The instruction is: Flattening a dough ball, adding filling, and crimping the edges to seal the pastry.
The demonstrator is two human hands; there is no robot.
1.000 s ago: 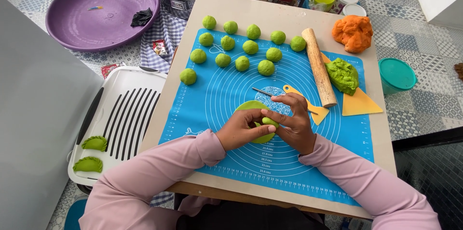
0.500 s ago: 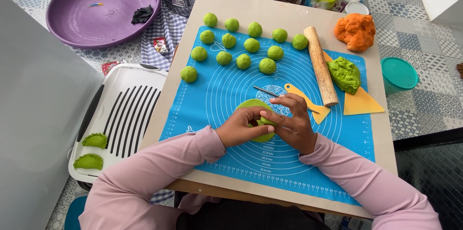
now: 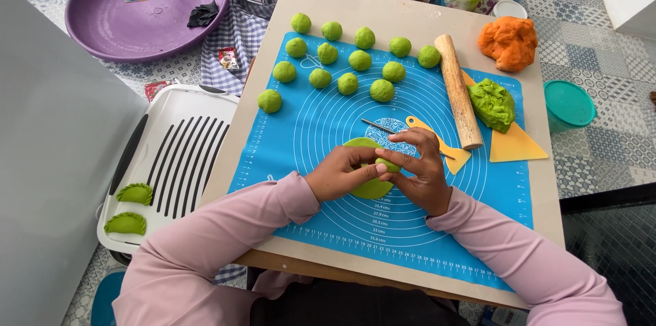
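Observation:
Both hands meet over a flat round of green dough [image 3: 369,188] lying on the blue baking mat [image 3: 321,128]. My left hand [image 3: 342,172] and my right hand [image 3: 418,167] pinch a small green dough piece [image 3: 389,164] between their fingertips, just above the flat round. Several green dough balls [image 3: 348,59] sit in rows at the mat's far side. A wooden rolling pin [image 3: 458,90] lies to the right of my hands, with a yellow scraper [image 3: 447,155] and a thin metal tool [image 3: 377,125] beside them.
A green dough lump [image 3: 492,102] and an orange one [image 3: 509,42] lie at the far right, by a yellow triangle card [image 3: 516,146]. Left of the board, a white tray [image 3: 174,155] holds two folded green dumplings [image 3: 131,208]. A purple basin [image 3: 140,5], jars and a teal lid [image 3: 569,102] surround the board.
My hands have stayed over the flat green round, with the fingers shifting slightly around the small dough piece. The view has shifted slightly.

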